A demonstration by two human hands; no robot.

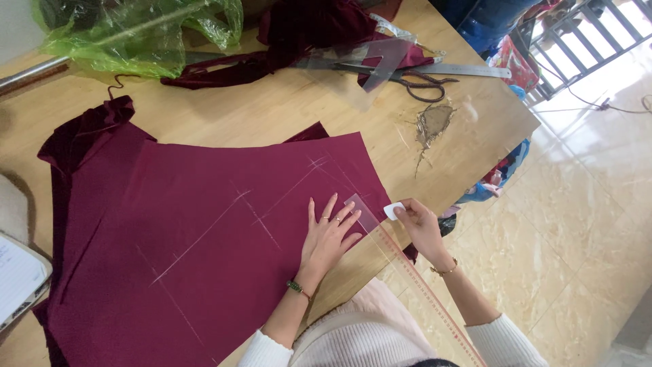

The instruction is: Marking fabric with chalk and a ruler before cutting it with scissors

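Maroon cloth (204,238) covers most of the wooden table (285,109), marked with crossing white chalk lines, and its near right corner reaches the table's near edge. The left hand (327,234) lies flat on that corner, fingers spread wide and palm down, gripping nothing; its fingertips press the end of a clear ruler (407,272). The ruler runs from the cloth's right edge back over the near edge of the table toward the person's lap. The right hand (418,224) is just beside the ruler on its outer side, at the table's near edge, with fingers pinched closed on a small white piece of chalk (393,211). The chalk sits close to the ruler's far end, by the cloth's right edge.

A darker velvet piece (88,136) pokes out from under the cloth toward the left edge. At the far edge lie a crumpled green plastic bag (136,34) in the far left corner, more dark red fabric (305,27), a clear curved template (367,61), scissors (421,85) and a steel ruler (462,70) toward the far right corner. A scuffed patch (433,122) scars the table near its right edge. A notebook (20,278) rests at the left edge.
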